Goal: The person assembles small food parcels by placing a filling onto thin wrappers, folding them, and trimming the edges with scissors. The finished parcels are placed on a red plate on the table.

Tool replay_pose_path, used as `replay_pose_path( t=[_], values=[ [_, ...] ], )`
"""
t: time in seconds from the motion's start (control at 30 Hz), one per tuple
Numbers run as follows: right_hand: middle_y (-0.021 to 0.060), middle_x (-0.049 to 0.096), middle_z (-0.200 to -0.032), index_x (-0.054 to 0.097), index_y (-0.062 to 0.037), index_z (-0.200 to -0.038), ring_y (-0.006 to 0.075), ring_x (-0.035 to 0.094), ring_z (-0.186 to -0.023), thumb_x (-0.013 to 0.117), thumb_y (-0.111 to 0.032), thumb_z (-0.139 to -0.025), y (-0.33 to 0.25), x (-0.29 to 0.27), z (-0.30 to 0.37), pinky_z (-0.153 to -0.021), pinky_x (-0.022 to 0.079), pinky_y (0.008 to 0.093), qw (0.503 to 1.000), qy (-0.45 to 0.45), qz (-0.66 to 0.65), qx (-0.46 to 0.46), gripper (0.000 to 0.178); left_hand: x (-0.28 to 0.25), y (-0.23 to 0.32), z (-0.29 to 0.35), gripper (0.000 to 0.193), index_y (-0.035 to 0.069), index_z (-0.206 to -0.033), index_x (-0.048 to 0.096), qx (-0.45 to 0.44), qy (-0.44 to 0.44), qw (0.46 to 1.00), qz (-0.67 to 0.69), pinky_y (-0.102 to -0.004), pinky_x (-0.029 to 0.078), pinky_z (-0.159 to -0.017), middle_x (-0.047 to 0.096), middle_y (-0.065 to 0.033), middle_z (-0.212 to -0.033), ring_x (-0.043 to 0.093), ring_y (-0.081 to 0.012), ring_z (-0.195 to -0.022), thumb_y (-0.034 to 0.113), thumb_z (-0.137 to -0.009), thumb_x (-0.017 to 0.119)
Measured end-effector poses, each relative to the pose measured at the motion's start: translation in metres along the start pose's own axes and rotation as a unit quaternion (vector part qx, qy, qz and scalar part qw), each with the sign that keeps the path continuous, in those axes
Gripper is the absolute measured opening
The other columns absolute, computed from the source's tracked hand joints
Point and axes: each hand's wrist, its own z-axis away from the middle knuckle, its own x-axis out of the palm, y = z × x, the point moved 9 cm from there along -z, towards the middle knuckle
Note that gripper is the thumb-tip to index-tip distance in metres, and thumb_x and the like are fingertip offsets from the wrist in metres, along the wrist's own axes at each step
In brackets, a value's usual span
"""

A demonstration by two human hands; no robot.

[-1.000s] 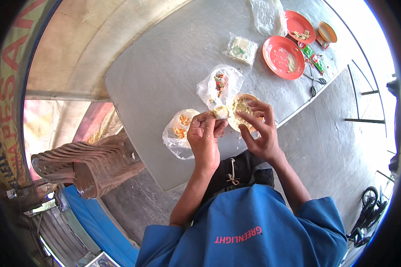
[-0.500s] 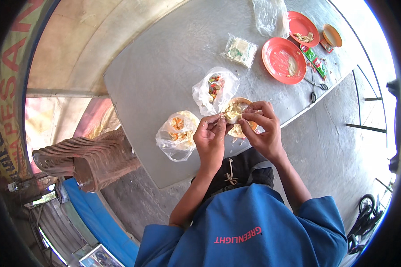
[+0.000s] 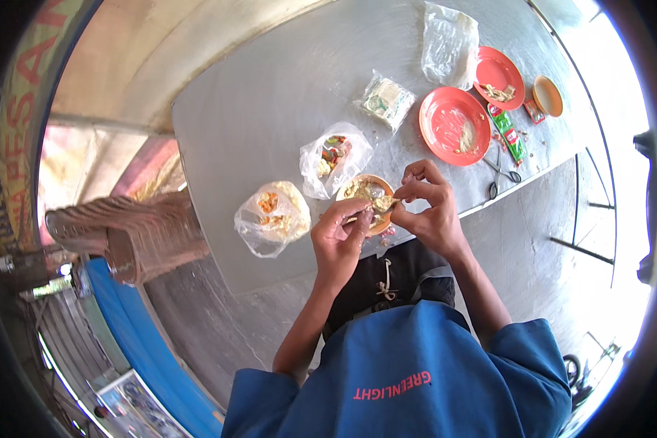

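Note:
Over an orange bowl with pale mashed food in it, my left hand and my right hand pinch a small, soft, pale yellow piece of food between thumbs and fingers. What kind of food it is I cannot make out. Just beyond the bowl sits an open clear plastic bag with red and green pieces inside. Another clear bag with orange and yellowish pieces lies to the left of my left hand.
Farther right on the grey table are a red plate with pale residue, a second red plate, a small orange bowl, a green sachet and scissors. A wrapped white packet and a plastic bag lie beyond.
The view has shifted, so the table's things sit differently in it. My fingers have shifted slightly on the food piece, and more of the bowl shows beneath them.

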Motion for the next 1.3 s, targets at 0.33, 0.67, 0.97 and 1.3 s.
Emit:
replay_pose_path(
  t=[0.33,0.67,0.97,1.3],
  values=[
    [0.0119,0.064,-0.106,0.074,0.0008,-0.104,0.0183,0.065,-0.095,0.077,-0.008,-0.084,0.005,0.012,-0.008,-0.077,0.054,0.0285,0.988,-0.149,-0.037,-0.009,0.022,-0.011,-0.014,0.031,0.017,-0.006,-0.111,0.062,0.014,0.159,0.987,0.02,-0.0305,0.057,-0.088,0.067,-0.0114,-0.106,0.068,-0.0164,-0.097,-0.004,-0.095,0.064],
    [0.0148,0.058,-0.101,0.066,0.0049,-0.094,0.0237,0.062,-0.088,0.071,0.002,-0.085,0.002,0.058,-0.002,-0.071,0.053,0.0308,0.955,-0.283,-0.028,-0.084,0.01,-0.009,-0.035,0.09,0.018,-0.003,-0.11,0.065,-0.055,0.248,0.965,0.065,-0.0283,0.056,-0.09,0.066,-0.008,-0.109,0.066,-0.014,-0.104,0.0,-0.093,0.069],
    [0.014,0.058,-0.095,0.068,0.0029,-0.091,0.0235,0.062,-0.086,0.074,0.002,-0.08,0.005,0.043,-0.003,-0.071,0.054,0.0318,0.938,-0.314,0.032,-0.145,0.013,0.001,-0.052,0.081,0.012,-0.007,-0.106,0.063,-0.029,0.223,0.974,0.019,-0.0296,0.06,-0.077,0.068,-0.0111,-0.097,0.071,-0.0176,-0.083,-0.005,-0.094,0.063],
    [0.0082,0.06,-0.105,0.067,0.0028,-0.099,0.016,0.062,-0.095,0.07,0.003,-0.086,0.034,0.032,-0.01,-0.072,0.055,0.0267,0.946,-0.322,0.008,-0.036,0.012,0.004,-0.035,0.064,0.013,0.0,-0.107,0.065,0.032,0.263,0.964,-0.027,-0.0215,0.048,-0.046,0.069,-0.0066,-0.091,0.062,-0.0066,-0.067,0.003,-0.095,0.064]
  ],
)
